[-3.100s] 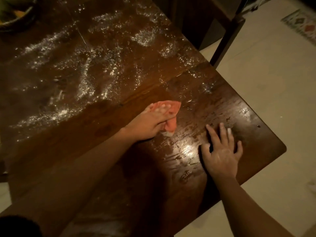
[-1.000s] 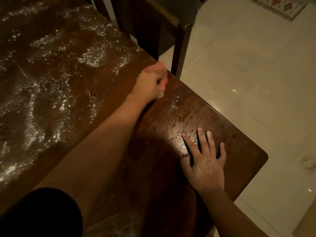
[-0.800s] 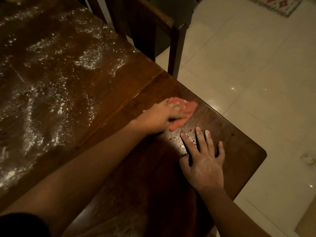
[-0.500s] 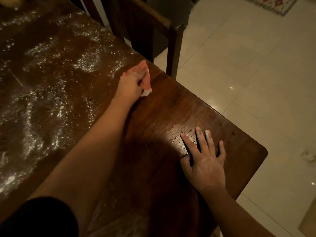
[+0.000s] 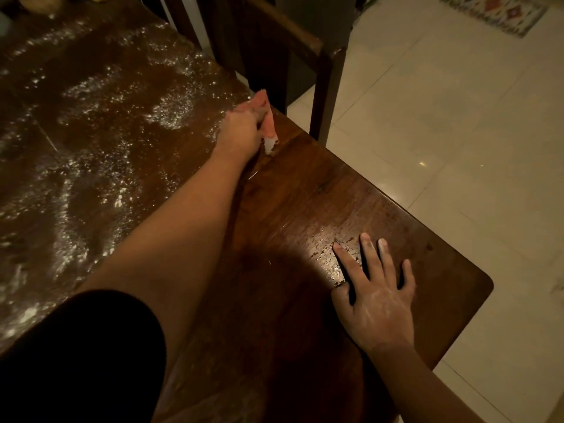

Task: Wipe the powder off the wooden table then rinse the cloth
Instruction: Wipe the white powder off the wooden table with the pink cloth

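A dark wooden table (image 5: 305, 190) fills the left and middle of the view. White powder (image 5: 100, 123) covers its left part in streaks and patches, while the right end near the corner looks bare and shiny. My left hand (image 5: 241, 129) reaches to the far edge of the table and is shut on a bunched pink cloth (image 5: 269, 129), whose lower tip is white with powder. My right hand (image 5: 375, 297) lies flat on the table near the right corner, fingers spread and dusted with powder.
A dark wooden chair (image 5: 308, 56) stands against the table's far edge, just beyond my left hand. Pale floor tiles (image 5: 457, 148) spread to the right, with a patterned rug (image 5: 494, 10) at the top right. Some rounded things (image 5: 39, 3) sit at the top left.
Over the last second my left hand swept the cloth from the far edge down toward my right hand and back up to the far edge. My right hand has stayed flat in place.
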